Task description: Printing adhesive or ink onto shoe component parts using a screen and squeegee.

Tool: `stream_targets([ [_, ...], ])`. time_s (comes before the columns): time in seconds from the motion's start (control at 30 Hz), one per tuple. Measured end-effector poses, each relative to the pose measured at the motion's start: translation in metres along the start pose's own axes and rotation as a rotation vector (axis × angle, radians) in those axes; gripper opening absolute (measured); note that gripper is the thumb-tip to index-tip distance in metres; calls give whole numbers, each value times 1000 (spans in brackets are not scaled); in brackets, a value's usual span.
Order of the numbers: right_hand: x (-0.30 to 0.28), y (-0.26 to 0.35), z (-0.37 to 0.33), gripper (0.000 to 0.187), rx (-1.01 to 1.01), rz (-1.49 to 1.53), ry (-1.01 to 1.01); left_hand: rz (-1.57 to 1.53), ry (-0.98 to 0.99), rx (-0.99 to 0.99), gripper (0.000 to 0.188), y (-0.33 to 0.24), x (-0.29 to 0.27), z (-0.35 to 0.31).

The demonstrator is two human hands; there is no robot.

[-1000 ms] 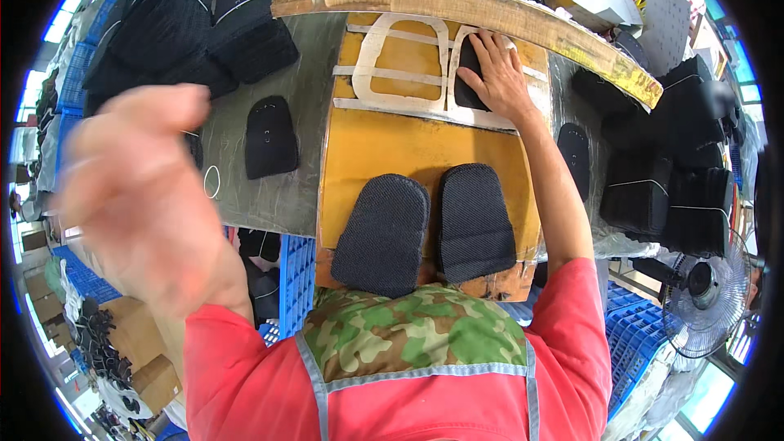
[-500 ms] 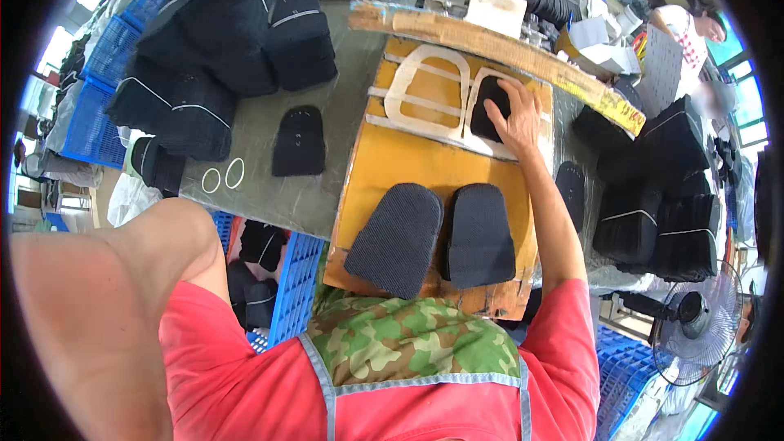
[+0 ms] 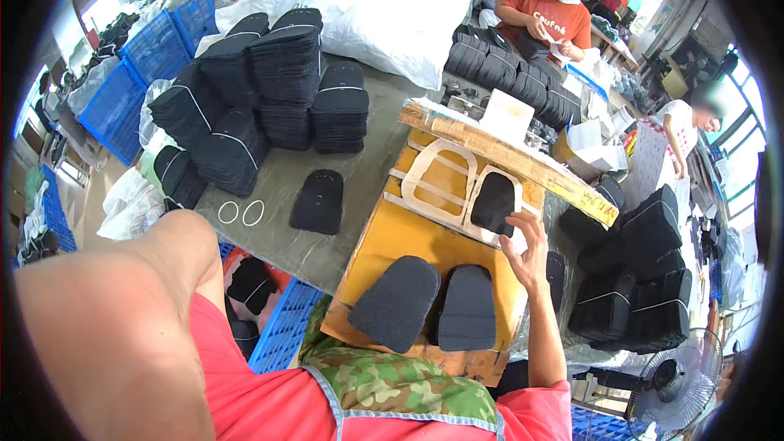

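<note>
My right hand (image 3: 527, 249) is raised just by the lower right corner of a white template frame (image 3: 478, 208), fingers spread and holding nothing. Within that frame's opening lies a black rounded fabric piece (image 3: 494, 202). A second white frame (image 3: 412, 184) to its left surrounds only bare board and pale strips. Both frames sit on a yellow board (image 3: 392, 224). Nearer me on the board rest two dark textured pads, a left one (image 3: 396, 302) lying tilted and a right one (image 3: 467, 309). My left forearm (image 3: 90, 335) bends up close to the camera; its hand is out of the picture.
Tall stacks of black pieces (image 3: 282, 73) stand at the left, more bundles (image 3: 629, 302) at the right. One black piece (image 3: 318, 202) and two white rings (image 3: 251, 212) lie on the grey table (image 3: 286, 249). A wooden bar (image 3: 506, 159) borders the board. A fan (image 3: 674, 380) stands lower right.
My right hand has lifted off the black piece in the frame and drawn back toward me. The view has tilted up, bringing a co-worker in an orange shirt into sight.
</note>
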State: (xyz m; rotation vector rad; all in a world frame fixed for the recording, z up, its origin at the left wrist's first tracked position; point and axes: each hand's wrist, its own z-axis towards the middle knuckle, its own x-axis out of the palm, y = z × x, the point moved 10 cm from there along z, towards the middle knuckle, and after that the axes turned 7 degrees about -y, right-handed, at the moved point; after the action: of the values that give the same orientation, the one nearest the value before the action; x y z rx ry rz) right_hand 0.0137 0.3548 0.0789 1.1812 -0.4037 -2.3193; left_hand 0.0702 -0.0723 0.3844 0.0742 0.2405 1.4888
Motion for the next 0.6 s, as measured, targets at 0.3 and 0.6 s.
stream_targets([
  [0.3, 15, -6, -60, 56, 449, 377, 319, -29, 3, -89, 46, 21, 39, -8],
  [0.6, 32, 25, -70, 90, 322, 361, 565, -26, 114, -166, 45, 39, 58, -33],
])
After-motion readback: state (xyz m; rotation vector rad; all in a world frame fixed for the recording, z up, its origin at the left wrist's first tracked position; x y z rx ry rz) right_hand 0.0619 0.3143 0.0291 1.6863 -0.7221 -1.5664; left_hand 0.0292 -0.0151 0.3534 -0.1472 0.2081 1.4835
